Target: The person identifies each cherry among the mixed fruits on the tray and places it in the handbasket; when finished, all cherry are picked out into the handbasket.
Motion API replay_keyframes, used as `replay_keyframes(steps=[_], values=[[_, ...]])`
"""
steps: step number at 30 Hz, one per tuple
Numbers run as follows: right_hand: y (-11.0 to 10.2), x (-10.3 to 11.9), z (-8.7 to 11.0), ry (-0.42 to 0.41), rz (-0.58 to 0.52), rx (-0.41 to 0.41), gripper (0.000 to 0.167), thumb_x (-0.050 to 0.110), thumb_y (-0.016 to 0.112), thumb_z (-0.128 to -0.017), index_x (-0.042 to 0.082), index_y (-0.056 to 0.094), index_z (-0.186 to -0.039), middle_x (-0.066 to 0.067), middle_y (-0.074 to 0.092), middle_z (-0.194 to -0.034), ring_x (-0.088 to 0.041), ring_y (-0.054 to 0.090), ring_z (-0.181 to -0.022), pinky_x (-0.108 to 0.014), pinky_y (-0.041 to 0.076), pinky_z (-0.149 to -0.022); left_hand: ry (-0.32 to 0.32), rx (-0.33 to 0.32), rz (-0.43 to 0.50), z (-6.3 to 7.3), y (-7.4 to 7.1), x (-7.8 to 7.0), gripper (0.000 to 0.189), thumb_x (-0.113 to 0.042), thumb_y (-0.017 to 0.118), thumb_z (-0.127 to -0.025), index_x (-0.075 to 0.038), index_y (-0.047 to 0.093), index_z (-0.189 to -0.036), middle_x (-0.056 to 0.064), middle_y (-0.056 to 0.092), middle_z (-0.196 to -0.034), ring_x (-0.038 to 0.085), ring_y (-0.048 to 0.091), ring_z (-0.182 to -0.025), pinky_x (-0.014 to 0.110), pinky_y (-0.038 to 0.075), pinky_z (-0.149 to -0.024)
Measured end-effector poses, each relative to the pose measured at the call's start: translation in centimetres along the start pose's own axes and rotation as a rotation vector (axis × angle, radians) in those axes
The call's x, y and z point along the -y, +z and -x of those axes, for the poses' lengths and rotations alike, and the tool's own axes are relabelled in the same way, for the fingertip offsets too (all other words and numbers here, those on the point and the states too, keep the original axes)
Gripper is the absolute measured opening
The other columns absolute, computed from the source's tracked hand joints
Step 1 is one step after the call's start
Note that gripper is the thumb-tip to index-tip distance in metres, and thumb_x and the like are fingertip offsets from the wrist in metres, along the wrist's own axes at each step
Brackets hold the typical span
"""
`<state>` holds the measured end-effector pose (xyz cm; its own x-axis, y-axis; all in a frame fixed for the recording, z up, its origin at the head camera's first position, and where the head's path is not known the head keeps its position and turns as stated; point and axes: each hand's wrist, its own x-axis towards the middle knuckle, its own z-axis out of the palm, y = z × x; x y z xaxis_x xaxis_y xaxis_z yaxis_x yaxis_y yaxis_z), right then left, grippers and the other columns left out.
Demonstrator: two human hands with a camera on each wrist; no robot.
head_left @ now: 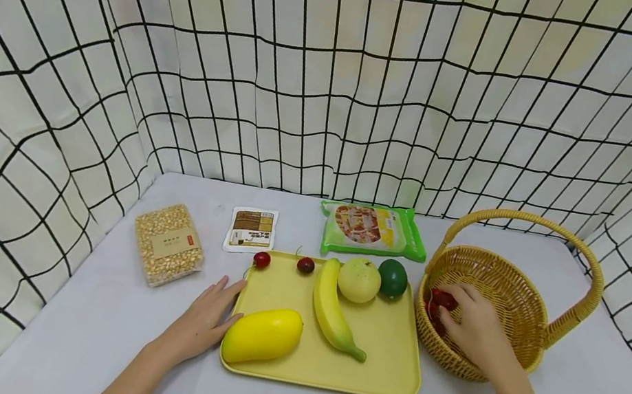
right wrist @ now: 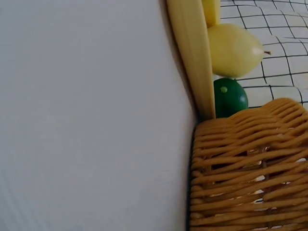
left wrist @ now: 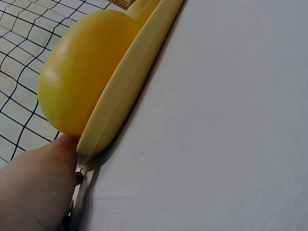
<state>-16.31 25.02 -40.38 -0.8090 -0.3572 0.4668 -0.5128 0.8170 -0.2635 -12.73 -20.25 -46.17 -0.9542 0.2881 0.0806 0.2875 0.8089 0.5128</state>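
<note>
My left hand (head_left: 203, 319) rests with its fingers spread at the left rim of the yellow tray (head_left: 386, 379), its thumb beside the yellow mango (head_left: 263, 336). In the left wrist view, that hand (left wrist: 41, 185) is right at the tray corner below the mango (left wrist: 86, 67). My right hand (head_left: 478, 329) reaches into the wicker basket (head_left: 525, 295), thumb and fingers pinching at dark red cherries (head_left: 445, 300) near its left wall. In the right wrist view the basket's wall (right wrist: 250, 168) hides the hand.
The tray also holds a banana (head_left: 331, 308), a pale green pear (head_left: 359, 280), a dark green round fruit (head_left: 393, 279) and two cherries (head_left: 306, 265). Behind lie a green packet (head_left: 373, 231), a white sachet (head_left: 251, 231) and a bag of kernels (head_left: 168, 244). Black-lined netting (head_left: 336, 75) surrounds the table.
</note>
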Motion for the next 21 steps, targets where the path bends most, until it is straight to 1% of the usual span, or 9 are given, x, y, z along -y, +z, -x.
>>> replay_keyframes(steps=[6,9,14,16,21], values=[[0.0,-0.7,0.1,0.099,0.033,0.073,0.031,0.006,0.068,-0.078,0.002,0.061,-0.108,-0.015,0.059,-0.096,-0.029,0.059,-0.079,-0.042,0.052,-0.064,-0.003,0.000,-0.003,0.0,0.0,0.0,0.060,-0.038,0.049,-0.093,-0.011,0.030,-0.143,0.011,0.031,-0.146,0.033,0.018,-0.136,0.054,0.018,-0.107],[0.1,-1.1,0.1,0.127,0.031,0.100,0.031,0.008,0.068,-0.079,0.002,0.061,-0.109,-0.013,0.058,-0.093,-0.027,0.058,-0.077,-0.041,0.051,-0.062,-0.003,-0.002,-0.005,0.0,0.0,0.0,0.060,-0.038,0.050,-0.093,-0.011,0.030,-0.143,0.011,0.031,-0.146,0.034,0.018,-0.136,0.055,0.019,-0.106],[0.4,-1.8,0.1,0.146,0.023,0.135,0.029,0.008,0.067,-0.079,0.001,0.061,-0.107,-0.010,0.056,-0.088,-0.020,0.054,-0.070,-0.033,0.047,-0.056,-0.006,0.000,-0.004,0.0,0.0,-0.1,0.059,-0.036,0.051,-0.093,-0.011,0.030,-0.143,0.011,0.031,-0.146,0.034,0.018,-0.136,0.055,0.019,-0.106],[0.5,-1.9,0.1,0.150,0.024,0.148,0.029,0.007,0.067,-0.079,0.001,0.061,-0.107,-0.011,0.056,-0.087,-0.021,0.054,-0.070,-0.034,0.047,-0.056,-0.009,0.003,-0.003,0.0,0.0,-0.1,0.059,-0.035,0.051,-0.093,-0.011,0.030,-0.143,0.011,0.031,-0.146,0.034,0.018,-0.136,0.054,0.018,-0.107],[0.5,-2.1,0.0,0.165,0.026,0.183,0.030,0.005,0.068,-0.078,0.000,0.061,-0.106,-0.014,0.058,-0.091,-0.027,0.057,-0.077,-0.039,0.050,-0.061,-0.026,0.013,-0.004,0.0,-0.1,-0.2,0.060,-0.035,0.051,-0.093,-0.011,0.030,-0.143,0.011,0.029,-0.147,0.034,0.017,-0.136,0.055,0.018,-0.107]])
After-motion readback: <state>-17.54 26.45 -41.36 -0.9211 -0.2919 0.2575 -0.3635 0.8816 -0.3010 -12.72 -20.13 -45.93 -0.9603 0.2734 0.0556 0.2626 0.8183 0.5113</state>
